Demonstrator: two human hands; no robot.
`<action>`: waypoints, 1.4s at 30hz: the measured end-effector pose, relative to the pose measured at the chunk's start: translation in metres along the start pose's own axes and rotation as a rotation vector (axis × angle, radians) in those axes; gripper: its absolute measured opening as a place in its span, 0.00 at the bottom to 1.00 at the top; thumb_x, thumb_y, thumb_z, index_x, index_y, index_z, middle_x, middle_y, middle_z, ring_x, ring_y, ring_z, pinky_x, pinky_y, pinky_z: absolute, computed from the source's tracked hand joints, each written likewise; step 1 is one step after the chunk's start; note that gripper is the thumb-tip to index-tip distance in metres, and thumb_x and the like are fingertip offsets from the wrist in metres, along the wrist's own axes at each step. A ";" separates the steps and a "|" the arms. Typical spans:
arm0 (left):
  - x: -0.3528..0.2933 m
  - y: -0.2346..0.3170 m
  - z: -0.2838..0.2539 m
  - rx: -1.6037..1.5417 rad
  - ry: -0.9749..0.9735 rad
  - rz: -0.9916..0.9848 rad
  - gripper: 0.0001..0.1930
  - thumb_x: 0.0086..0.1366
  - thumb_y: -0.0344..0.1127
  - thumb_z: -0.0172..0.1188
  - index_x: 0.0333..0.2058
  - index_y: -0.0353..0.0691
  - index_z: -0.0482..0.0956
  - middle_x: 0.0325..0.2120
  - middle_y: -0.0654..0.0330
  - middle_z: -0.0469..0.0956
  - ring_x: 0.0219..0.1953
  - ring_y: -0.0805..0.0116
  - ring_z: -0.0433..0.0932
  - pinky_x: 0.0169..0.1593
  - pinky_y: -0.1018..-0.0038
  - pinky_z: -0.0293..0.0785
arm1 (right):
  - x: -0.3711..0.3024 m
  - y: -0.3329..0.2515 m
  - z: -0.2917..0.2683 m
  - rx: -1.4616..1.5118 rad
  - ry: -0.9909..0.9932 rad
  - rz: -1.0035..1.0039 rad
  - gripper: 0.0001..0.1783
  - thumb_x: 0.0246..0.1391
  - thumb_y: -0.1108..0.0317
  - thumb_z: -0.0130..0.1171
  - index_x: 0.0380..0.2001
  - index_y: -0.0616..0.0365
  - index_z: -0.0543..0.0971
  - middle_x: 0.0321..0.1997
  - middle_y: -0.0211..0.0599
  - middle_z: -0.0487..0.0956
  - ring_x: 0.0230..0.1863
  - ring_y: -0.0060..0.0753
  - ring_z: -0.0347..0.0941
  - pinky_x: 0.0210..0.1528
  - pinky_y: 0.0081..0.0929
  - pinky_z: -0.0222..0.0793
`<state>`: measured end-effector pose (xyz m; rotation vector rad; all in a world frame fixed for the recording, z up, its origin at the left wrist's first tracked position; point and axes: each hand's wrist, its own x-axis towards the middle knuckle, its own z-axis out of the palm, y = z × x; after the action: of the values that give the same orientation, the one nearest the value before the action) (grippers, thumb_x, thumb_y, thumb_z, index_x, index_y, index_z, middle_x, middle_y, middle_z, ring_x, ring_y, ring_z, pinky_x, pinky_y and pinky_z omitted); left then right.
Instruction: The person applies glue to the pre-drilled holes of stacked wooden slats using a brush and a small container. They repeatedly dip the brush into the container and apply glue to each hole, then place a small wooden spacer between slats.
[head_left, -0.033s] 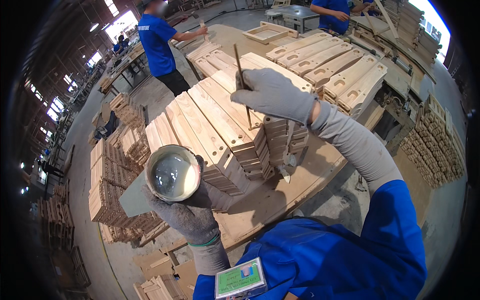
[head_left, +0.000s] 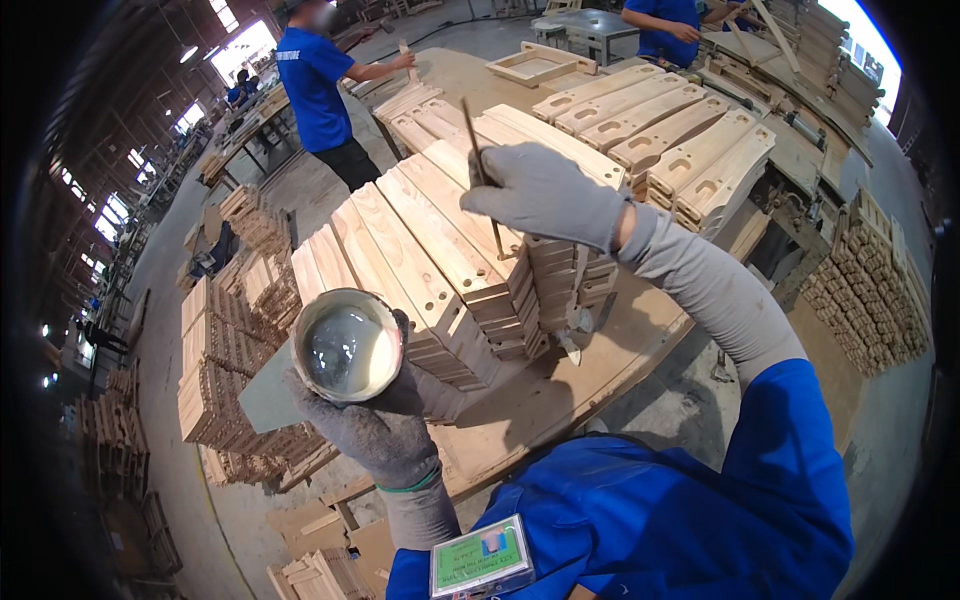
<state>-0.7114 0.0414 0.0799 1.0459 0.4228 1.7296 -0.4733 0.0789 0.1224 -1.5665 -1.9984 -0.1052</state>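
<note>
Head view brings me a brown tabletop [head_left: 500, 425] first, carrying a large stack of pale wooden boards [head_left: 370, 245] laid side by side in tiers. Beyond it, toward the upper right, I make out a row of slotted wooden pieces [head_left: 640, 115]; past the stack at the upper left stands a co-worker [head_left: 312, 95] in blue, one arm stretched out. Over the boards I see the grey-gloved right hand [head_left: 550, 195], its fingers pinching a thin stick [head_left: 470, 125]. Lower and nearer the body, just before the stack, the left hand [head_left: 370, 425] curls around a round cup [head_left: 342, 397], which rests above the palm with its mouth facing my camera and whitish liquid [head_left: 335, 340] inside. The stick rises above the right hand's fingers and slants down beneath them to one board's end; whether its tip enters a hole, I cannot tell.
</note>
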 end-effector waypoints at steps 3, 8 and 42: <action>-0.004 -0.003 0.001 0.095 -0.026 0.057 0.22 0.65 0.30 0.49 0.57 0.35 0.57 0.53 0.50 0.62 0.54 0.54 0.67 0.52 0.54 0.75 | -0.002 0.006 0.011 -0.070 0.090 -0.184 0.07 0.51 0.64 0.53 0.34 0.47 0.77 0.26 0.41 0.70 0.28 0.46 0.70 0.27 0.39 0.63; 0.000 -0.014 -0.005 0.050 -0.089 0.061 0.28 0.58 0.20 0.54 0.56 0.34 0.56 0.51 0.50 0.63 0.53 0.55 0.68 0.52 0.54 0.75 | -0.002 0.020 0.008 0.065 0.095 -0.094 0.10 0.50 0.60 0.53 0.33 0.52 0.77 0.27 0.44 0.72 0.31 0.48 0.70 0.30 0.40 0.64; -0.014 -0.027 0.038 -0.298 -0.054 -0.167 0.25 0.69 0.52 0.37 0.55 0.39 0.62 0.53 0.57 0.66 0.56 0.66 0.66 0.60 0.67 0.62 | -0.141 -0.077 -0.001 1.103 0.411 -0.068 0.09 0.50 0.80 0.58 0.35 0.62 0.72 0.37 0.50 0.76 0.35 0.32 0.76 0.35 0.24 0.75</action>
<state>-0.6635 0.0325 0.0756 0.8170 0.2034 1.5555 -0.5244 -0.0666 0.0760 -0.6781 -1.3532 0.5231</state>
